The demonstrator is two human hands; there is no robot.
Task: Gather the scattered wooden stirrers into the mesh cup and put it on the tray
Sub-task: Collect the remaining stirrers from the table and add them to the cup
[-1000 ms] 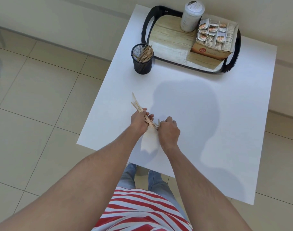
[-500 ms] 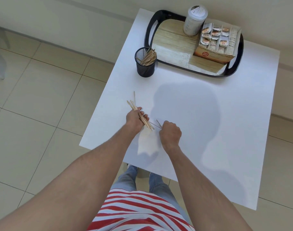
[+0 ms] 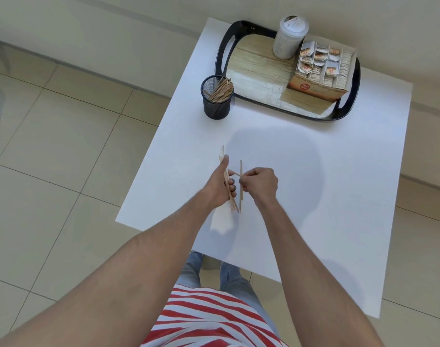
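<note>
Gathering step: the left hand (image 3: 217,186) clasps a bundle of wooden stirrers (image 3: 228,194) above the table (image 3: 326,196); the right hand (image 3: 260,182) pinches a single stirrer (image 3: 241,186) beside it. Next, judged: merge them and carry all to the mesh cup (image 3: 217,97), standing part-filled just beside the tray (image 3: 224,48), not yet on it.

The left hand (image 3: 217,186) has rotated its bundle of wooden stirrers (image 3: 229,194) from a slant to nearly upright, thumb now extended along it. The right hand (image 3: 260,182), previously apart, now pinches a separate stirrer (image 3: 241,186) against the bundle beside the left fingers.
</note>
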